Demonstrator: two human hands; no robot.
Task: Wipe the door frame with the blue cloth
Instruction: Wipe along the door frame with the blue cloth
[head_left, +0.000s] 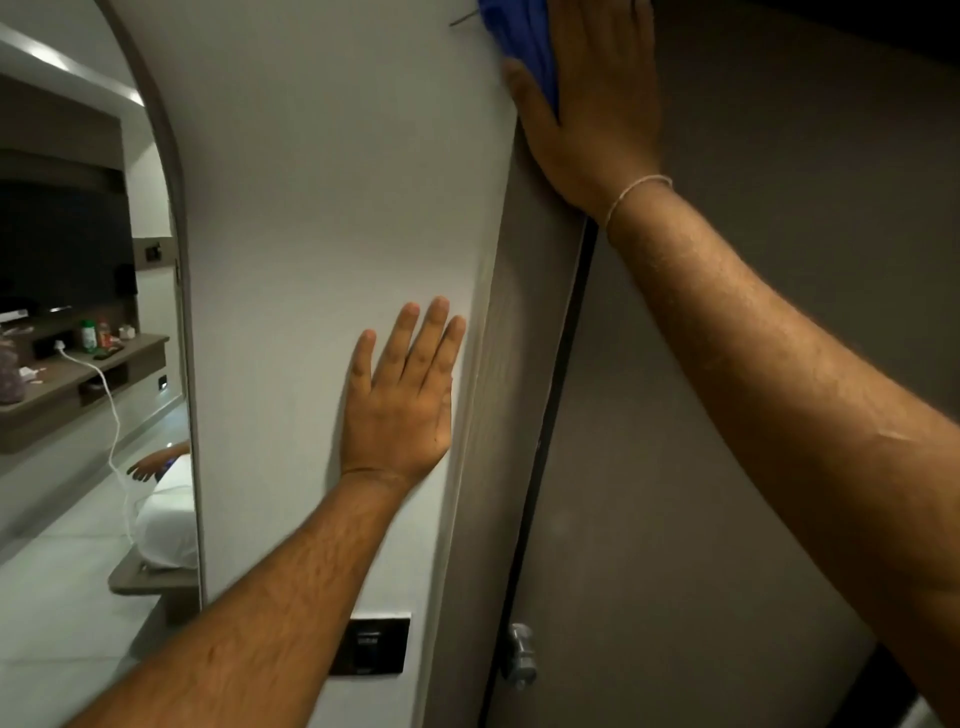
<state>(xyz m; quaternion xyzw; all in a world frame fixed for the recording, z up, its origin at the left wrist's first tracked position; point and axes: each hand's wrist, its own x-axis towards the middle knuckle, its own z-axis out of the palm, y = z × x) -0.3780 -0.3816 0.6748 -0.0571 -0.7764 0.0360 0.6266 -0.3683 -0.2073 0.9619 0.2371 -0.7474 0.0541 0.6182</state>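
The brown door frame (524, 374) runs top to bottom through the middle, between a white wall and a dark door. High up near the top edge, my right hand (587, 109) presses the blue cloth (519, 47) flat against the frame; most of the cloth is hidden under the palm and fingers. Lower down, my left hand (402, 400) lies flat on the white wall (332, 208) just left of the frame, fingers spread and pointing up, holding nothing.
The brown door (727, 467) fills the right side, with a metal handle (519, 654) low down. A dark switch plate (371, 644) sits on the wall below my left forearm. At far left, a room holds a shelf with bottles (93, 332), a white cable and a bed.
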